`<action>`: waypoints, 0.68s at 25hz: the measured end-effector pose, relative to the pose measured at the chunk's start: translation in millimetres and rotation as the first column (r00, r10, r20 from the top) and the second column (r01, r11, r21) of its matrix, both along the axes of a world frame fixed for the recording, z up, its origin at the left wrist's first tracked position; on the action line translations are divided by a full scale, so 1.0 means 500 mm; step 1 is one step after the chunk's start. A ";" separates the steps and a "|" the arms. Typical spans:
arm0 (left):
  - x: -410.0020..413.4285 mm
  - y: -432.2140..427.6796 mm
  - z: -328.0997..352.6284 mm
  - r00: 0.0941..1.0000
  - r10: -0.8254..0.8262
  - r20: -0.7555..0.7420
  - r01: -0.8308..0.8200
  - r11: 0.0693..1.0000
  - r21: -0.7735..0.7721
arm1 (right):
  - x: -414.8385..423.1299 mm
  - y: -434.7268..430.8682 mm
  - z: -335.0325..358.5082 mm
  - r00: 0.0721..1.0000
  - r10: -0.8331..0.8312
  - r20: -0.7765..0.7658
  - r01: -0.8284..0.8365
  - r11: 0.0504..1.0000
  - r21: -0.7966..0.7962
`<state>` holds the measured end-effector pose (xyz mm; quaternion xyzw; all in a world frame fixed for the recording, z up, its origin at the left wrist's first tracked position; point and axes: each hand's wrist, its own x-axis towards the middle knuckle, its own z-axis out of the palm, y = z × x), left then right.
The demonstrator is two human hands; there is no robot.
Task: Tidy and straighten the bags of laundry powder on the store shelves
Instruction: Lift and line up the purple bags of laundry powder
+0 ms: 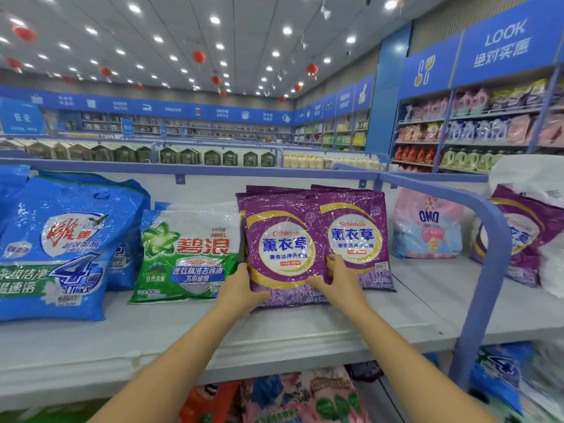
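Two bare forearms reach in from the bottom edge, and below them, on the lower tier, lie pink and orange packets (299, 398), too blurred to read.

Top shelf (274, 331), grey, bounded by a blue rail (488, 270) at the back and the right. Stock, left to right:

- Blue bag (61, 248), large, sealed, leaning back; a second blue one shows behind its right edge.
- Green-and-white bag (186, 254), marked ARIEL, sealed, leaning back, just beside the blue one; another white bag shows behind it.
- Front purple bag (283, 239), marked Sichimoo, sealed, propped upright against more of the same kind stacked behind it. Its right edge overlaps the next item.
- Second purple bag (355, 227), same brand, upright, also with at least one more behind.
- Pink bag (427, 227), marked OMO, standing apart beyond the rail's bend.
- Third purple bag (518, 236), far right, tilted, with a white bag (531, 175) behind it.

All bags are closed, so their contents are out of sight.

Hands: set apart, one at each lower corner of the front purple bag. Left hand (244, 290) grips the bag's lower left edge, thumb on its face and fingers wrapped behind. Right hand (340, 279) lies where the two purple bags overlap, thumb stretched across the front one and fingers on the second; I cannot tell whether it grips or only presses.
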<state>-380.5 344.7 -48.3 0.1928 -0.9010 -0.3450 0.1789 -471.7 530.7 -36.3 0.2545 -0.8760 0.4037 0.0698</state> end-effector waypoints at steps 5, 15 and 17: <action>0.042 0.064 0.041 0.938 0.032 -0.345 -0.093 0.982 -0.162 | 0.053 0.059 0.023 0.991 -0.074 -0.114 0.072 0.997 -0.020; 0.052 0.326 0.100 0.752 -0.526 -0.397 0.425 0.847 -0.318 | 0.177 0.322 0.054 0.913 -0.289 -0.288 0.285 0.957 -0.054; 0.034 0.386 0.112 0.706 -0.583 -0.402 0.491 0.812 -0.314 | 0.174 0.391 0.058 0.893 -0.373 -0.252 0.356 0.928 -0.112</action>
